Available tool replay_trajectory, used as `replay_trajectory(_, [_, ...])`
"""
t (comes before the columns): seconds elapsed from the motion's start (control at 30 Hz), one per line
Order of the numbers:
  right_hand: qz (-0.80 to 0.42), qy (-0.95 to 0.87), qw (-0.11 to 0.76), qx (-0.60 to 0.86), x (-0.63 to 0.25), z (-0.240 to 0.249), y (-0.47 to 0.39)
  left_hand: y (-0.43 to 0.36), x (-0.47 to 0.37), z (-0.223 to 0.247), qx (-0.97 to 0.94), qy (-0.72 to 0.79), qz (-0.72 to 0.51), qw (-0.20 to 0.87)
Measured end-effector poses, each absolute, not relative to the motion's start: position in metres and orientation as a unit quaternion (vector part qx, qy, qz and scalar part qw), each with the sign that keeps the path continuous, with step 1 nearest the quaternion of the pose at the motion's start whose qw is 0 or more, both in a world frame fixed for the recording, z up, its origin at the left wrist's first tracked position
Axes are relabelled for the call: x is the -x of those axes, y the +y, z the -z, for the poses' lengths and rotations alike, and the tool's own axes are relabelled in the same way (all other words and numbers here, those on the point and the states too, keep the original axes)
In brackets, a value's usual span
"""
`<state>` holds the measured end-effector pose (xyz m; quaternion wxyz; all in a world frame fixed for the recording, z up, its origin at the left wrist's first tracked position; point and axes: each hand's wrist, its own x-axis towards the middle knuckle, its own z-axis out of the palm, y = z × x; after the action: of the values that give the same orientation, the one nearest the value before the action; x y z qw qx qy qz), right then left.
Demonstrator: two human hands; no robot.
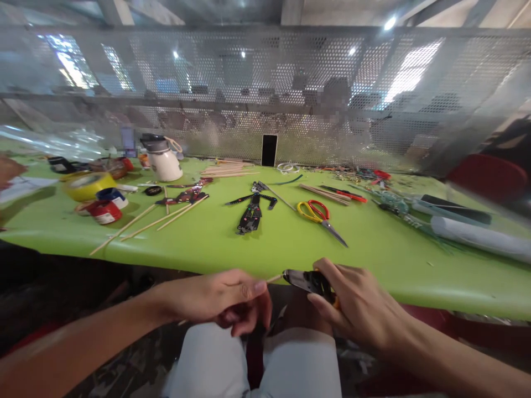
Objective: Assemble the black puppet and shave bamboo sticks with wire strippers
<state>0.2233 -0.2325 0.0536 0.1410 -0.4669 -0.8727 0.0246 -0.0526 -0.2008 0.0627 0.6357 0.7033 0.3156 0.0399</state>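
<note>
Between thumb and fingers, my left hand (238, 298) pinches a thin wooden stick (274, 279) just past the table's front edge. My right hand (359, 304) is wrapped round a pair of pruning shears (305, 280) with a dark metal head and orange on the handle. The tip of the shears meets the stick's right end; whether the blades are closed on it I cannot tell. On the table beyond lies a flat black jointed puppet figure (251, 213) with its arms spread. Scissors (317, 213) with one yellow and one red handle lie to its right.
Several sticks and a reddish figure (191, 193) lie left of the puppet. Paint pots (103, 211), yellow tape (91, 186) and a white jug (164, 163) stand farther left. A phone (269, 150) leans at the back. A white roll (477, 235) lies right; another person's hand (9, 168) shows far left.
</note>
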Motion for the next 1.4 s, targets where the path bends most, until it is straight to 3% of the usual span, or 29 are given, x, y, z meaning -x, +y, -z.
replay_trajectory(0.1, [0.016,-0.895,0.164,0.414,-0.228,-0.052,-0.228,-0.196,0.055,-0.066,-0.655,0.254,0.003,0.711])
replay_trajectory(0.23, [-0.002,-0.894,0.118,0.432,-0.23,-0.047,-0.226,-0.201,0.051,-0.07,-0.72,0.308,-0.012,0.622])
replay_trajectory(0.33, [-0.055,-0.869,0.079,0.485,-0.227,-0.043,-0.229,-0.207,0.043,-0.07,-0.811,0.372,-0.06,0.447])
replay_trajectory(0.5, [-0.218,-0.801,0.078,0.551,-0.214,-0.047,-0.236,-0.214,0.032,-0.051,-0.888,0.444,-0.122,-0.006])
replay_trajectory(0.57, [-0.288,-0.78,0.087,0.548,-0.209,-0.051,-0.236,-0.214,0.03,-0.044,-0.876,0.461,-0.123,-0.074])
replay_trajectory(0.6, [-0.308,-0.776,0.09,0.543,-0.208,-0.052,-0.236,-0.214,0.03,-0.043,-0.873,0.471,-0.117,-0.06])
replay_trajectory(0.67, [-0.303,-0.783,0.094,0.536,-0.207,-0.053,-0.235,-0.21,0.033,-0.043,-0.872,0.474,-0.098,0.073])
replay_trajectory(0.77, [-0.229,-0.812,0.087,0.529,-0.211,-0.051,-0.233,-0.199,0.041,-0.051,-0.811,0.388,-0.041,0.437])
replay_trajectory(0.83, [-0.175,-0.833,0.077,0.519,-0.215,-0.048,-0.231,-0.191,0.047,-0.057,-0.719,0.309,-0.012,0.622])
replay_trajectory(0.9, [-0.123,-0.852,0.071,0.503,-0.219,-0.046,-0.23,-0.187,0.051,-0.06,-0.66,0.275,-0.006,0.699])
replay_trajectory(1.0, [-0.067,-0.869,0.071,0.486,-0.222,-0.042,-0.228,-0.187,0.051,-0.064,-0.671,0.289,-0.023,0.682])
replay_trajectory(1.17, [-0.1,-0.849,0.05,0.516,-0.219,-0.036,-0.228,-0.195,0.043,-0.067,-0.824,0.342,-0.076,0.445])
replay_trajectory(1.4, [-0.261,-0.791,0.073,0.549,-0.207,-0.037,-0.231,-0.208,0.031,-0.046,-0.892,0.407,-0.112,-0.161])
